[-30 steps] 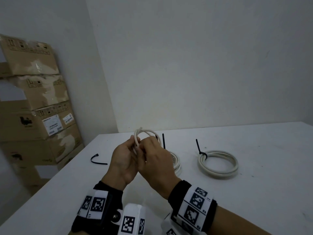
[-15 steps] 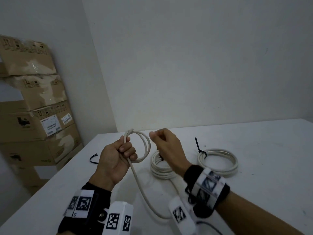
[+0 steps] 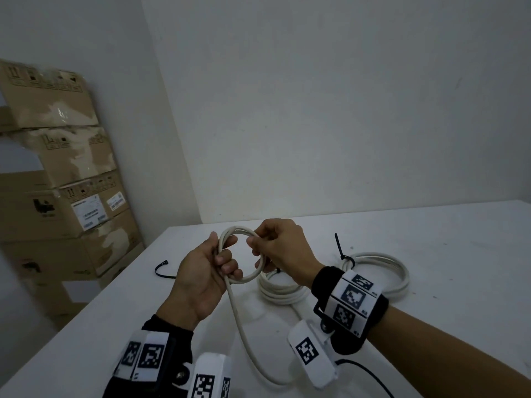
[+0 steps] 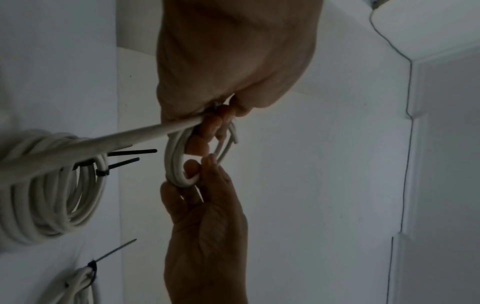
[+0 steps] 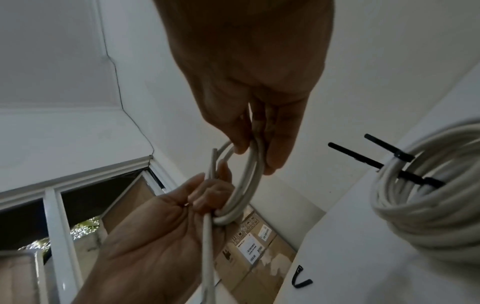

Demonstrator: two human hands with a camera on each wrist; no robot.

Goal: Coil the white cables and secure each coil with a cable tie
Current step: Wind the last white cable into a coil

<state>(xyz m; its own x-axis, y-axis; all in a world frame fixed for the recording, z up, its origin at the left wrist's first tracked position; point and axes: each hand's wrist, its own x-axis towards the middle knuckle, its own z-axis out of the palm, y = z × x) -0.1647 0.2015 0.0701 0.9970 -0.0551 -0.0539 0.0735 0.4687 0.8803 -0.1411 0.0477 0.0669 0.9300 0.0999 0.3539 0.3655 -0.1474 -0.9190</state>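
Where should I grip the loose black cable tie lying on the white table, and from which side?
Probably from above, pinching the loose black cable tie at its raised, hooked end. The rest seems to lie flat on the white table, so the lifted end gives fingers clearance.

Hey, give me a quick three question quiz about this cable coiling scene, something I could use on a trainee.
1. True or false: both the left hand and the right hand hold the small loop of white round cable above the white table.
2. How many finished white cable coils lie on the table, each with a black plastic cable tie on it?
A. one B. two C. four
3. Fill in: the loose black cable tie lies on the table to the ____ of the left hand, seen from the head view.

Key
1. True.
2. B: the near coil and the far coil.
3. Left.
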